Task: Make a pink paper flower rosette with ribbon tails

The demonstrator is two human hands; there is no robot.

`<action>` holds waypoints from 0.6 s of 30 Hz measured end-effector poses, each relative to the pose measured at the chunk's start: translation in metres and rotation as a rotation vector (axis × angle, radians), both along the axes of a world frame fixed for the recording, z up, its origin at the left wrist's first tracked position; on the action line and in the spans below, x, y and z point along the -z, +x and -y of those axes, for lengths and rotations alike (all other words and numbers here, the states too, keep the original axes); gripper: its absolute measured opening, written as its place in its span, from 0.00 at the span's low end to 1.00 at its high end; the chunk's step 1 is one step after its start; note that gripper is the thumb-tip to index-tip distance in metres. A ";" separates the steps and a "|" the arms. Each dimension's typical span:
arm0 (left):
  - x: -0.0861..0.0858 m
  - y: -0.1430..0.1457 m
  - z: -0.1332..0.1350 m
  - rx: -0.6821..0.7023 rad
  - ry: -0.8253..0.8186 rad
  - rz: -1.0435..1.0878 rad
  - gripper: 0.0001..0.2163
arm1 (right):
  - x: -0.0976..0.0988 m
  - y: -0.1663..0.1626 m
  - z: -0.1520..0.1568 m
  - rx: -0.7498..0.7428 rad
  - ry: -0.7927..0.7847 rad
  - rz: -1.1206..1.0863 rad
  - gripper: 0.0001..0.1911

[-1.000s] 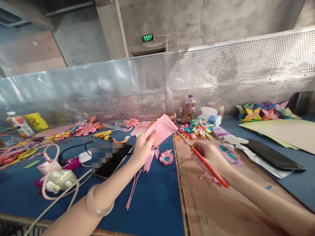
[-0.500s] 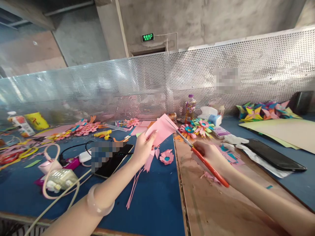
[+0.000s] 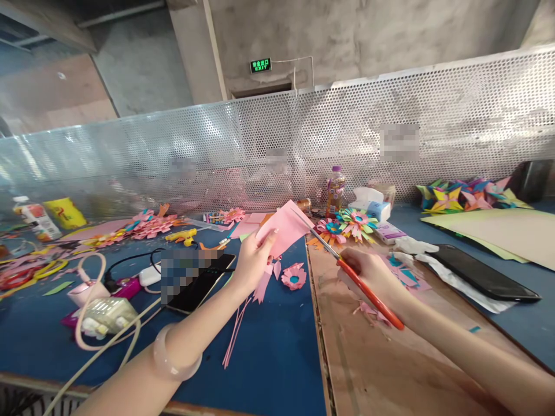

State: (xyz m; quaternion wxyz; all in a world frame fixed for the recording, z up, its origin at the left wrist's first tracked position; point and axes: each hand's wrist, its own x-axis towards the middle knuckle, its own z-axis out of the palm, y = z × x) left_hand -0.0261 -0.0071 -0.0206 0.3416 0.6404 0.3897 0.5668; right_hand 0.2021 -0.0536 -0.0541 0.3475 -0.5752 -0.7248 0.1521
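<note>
Between thumb and fingers, my left hand (image 3: 255,254) pinches a piece of pink paper (image 3: 287,228) above the blue table. My right hand (image 3: 368,268) is wrapped round the orange handles of a pair of scissors (image 3: 326,245). The blades lie at the paper's upper right edge, pointing up and left. Below the paper, a pink paper flower (image 3: 293,277) with a blue centre rests on the table. Pink paper strips (image 3: 236,332) and a forked pink piece (image 3: 261,283) lie by my left wrist.
A phone (image 3: 202,283), chargers and cables (image 3: 104,312) sit at left. Finished paper flowers (image 3: 355,224), a bottle (image 3: 335,192) and tissues (image 3: 377,209) stand behind. Another black phone (image 3: 485,273) and pale paper sheets (image 3: 498,234) lie right. A perforated metal screen (image 3: 243,138) closes the back.
</note>
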 end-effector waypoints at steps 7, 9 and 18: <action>0.001 -0.001 -0.001 -0.026 -0.003 0.004 0.18 | 0.001 0.000 0.000 0.007 0.015 0.015 0.05; 0.000 -0.001 -0.001 -0.023 -0.003 -0.007 0.18 | 0.001 0.001 0.000 0.008 0.017 0.013 0.05; -0.001 -0.001 -0.001 -0.011 -0.005 -0.024 0.18 | 0.001 0.000 -0.001 0.005 0.024 0.009 0.05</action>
